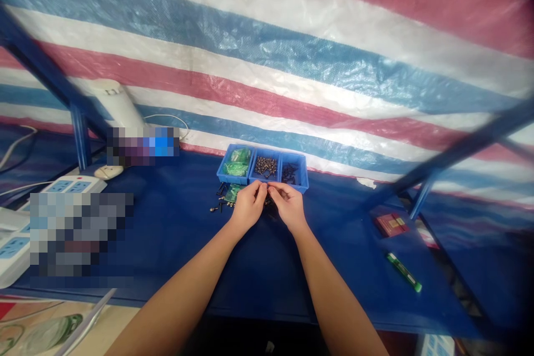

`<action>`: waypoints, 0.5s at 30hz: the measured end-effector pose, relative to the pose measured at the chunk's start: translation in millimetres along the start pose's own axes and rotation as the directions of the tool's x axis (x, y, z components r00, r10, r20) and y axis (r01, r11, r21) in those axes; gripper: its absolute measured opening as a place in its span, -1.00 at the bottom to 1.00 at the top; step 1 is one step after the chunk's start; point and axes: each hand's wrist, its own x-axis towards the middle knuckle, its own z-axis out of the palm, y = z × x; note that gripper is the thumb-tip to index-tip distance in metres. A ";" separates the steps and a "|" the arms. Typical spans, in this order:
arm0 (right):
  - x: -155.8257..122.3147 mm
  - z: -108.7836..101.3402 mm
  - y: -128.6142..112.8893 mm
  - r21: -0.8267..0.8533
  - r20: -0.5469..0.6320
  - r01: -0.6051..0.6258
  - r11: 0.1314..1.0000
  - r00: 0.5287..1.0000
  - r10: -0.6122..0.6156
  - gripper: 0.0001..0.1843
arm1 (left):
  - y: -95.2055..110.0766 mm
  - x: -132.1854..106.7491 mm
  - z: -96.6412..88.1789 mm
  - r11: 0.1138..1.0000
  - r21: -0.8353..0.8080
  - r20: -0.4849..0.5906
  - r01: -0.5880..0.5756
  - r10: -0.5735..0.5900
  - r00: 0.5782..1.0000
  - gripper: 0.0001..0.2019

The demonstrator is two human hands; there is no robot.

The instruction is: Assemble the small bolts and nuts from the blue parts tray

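My left hand [249, 203] and my right hand [288, 203] meet just in front of the blue bins, fingertips pinched close together. Something small and dark shows between them, too small to name. Behind the hands stand three joined blue bins: the left bin [220, 173] has green packets [236, 162], the middle one holds brass-coloured small parts [266, 166], and the right one holds black pieces [290, 172]. Loose black and brass screw-like parts [220, 190] lie on the table beside my left hand, near another green packet [232, 193]. Some dark parts under my hands are partly hidden.
White power strips [89, 183] lie at the left, near a white cylinder [119, 105]. A red box [391, 224] and a green packet [404, 271] lie at the right. Blue metal posts [80, 136] rise at the sides before a striped tarp [267, 39].
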 end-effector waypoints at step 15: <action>-1.3 2.3 -6.2 0.020 -0.023 -0.018 1.000 1.000 0.018 -0.72 | 3.7 0.7 -2.8 0.997 -0.076 0.056 -0.014 0.018 0.998 -0.76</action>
